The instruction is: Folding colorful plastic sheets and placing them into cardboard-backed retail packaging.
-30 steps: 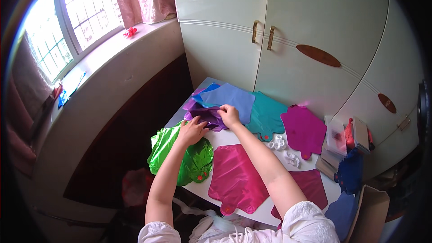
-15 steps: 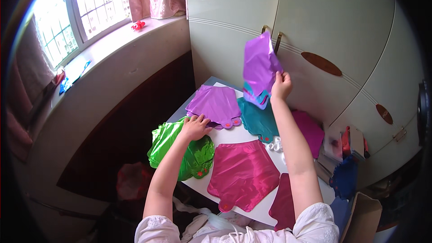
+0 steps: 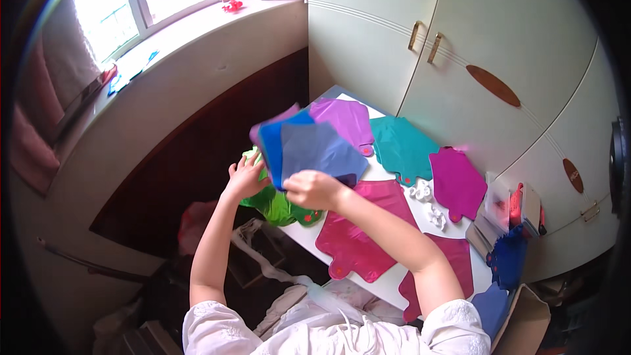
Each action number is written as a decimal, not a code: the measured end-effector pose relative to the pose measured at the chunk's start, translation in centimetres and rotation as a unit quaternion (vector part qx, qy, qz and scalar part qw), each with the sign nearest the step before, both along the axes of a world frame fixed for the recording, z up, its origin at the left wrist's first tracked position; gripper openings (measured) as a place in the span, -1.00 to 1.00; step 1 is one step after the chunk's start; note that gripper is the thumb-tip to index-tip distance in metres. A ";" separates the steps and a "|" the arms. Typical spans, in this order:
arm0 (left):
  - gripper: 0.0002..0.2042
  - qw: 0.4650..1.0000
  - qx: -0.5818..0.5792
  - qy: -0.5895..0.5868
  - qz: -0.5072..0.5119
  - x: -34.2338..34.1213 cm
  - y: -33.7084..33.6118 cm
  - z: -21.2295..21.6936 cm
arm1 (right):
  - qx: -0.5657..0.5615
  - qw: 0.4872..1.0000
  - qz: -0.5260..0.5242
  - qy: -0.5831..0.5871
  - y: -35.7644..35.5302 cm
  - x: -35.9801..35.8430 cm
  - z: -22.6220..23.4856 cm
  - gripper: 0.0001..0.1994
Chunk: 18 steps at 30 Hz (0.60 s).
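Note:
My right hand (image 3: 312,189), closed, pinches the near edge of a fanned bundle of flat foil balloons (image 3: 315,151), greyish blue, bright blue and purple. The bundle hangs above the table's left part and hides some of what lies under it. Just left of it, my left hand (image 3: 245,177) has its fingers apart on a crumpled heap of shiny green foil balloons (image 3: 279,208). Beyond the bundle lies a light purple foil balloon (image 3: 345,120), with a teal one (image 3: 402,148) to its right. A large crimson foil balloon (image 3: 368,233) spreads under my right forearm.
A magenta foil balloon (image 3: 457,184) and a dark red one (image 3: 437,266) lie at right, near white curled ribbon rolls (image 3: 427,204). A box and books (image 3: 522,207), a dark blue piece (image 3: 507,260) and a cardboard box (image 3: 522,325) stand at the right edge. Cabinet doors (image 3: 513,26) rise behind.
My right hand has swung the bundle from high at the back right down to the left, beside my left hand. My left hand has shifted slightly left on the green foil. The view has turned.

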<state>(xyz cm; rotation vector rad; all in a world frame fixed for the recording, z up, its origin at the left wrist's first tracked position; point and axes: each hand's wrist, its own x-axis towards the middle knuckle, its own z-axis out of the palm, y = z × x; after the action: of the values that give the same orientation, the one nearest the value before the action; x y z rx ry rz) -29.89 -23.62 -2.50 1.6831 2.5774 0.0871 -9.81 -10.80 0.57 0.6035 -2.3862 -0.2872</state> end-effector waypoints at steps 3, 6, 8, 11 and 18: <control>-0.47 0.996 0.014 -0.081 0.019 -0.8 -1.8 -2.0 | 0.029 0.998 0.017 -0.060 -2.0 -0.5 -5.9 -0.91; -0.53 0.983 0.093 -0.155 0.019 -0.9 -2.8 -2.7 | -0.071 0.989 0.017 -0.129 -3.2 -0.4 -6.9 -0.89; -0.57 0.980 0.115 -0.163 0.016 -1.6 -3.1 -3.7 | -0.095 0.991 0.027 -0.090 -3.9 -0.7 -6.6 -0.87; -0.56 0.978 0.121 -0.167 0.031 -0.5 -2.5 -3.1 | -0.048 0.996 0.005 -0.072 -4.4 -0.6 -7.2 -0.89; -0.62 0.951 0.267 -0.151 -0.041 -1.8 -3.5 -4.9 | -0.127 0.987 -0.053 -0.079 -5.3 -0.4 -7.7 -0.92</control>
<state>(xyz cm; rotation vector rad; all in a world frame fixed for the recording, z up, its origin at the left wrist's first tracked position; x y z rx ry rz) -31.72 -27.16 -7.45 1.7398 2.3748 1.0346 -10.17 -16.12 -7.14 0.3937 -2.5581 0.0223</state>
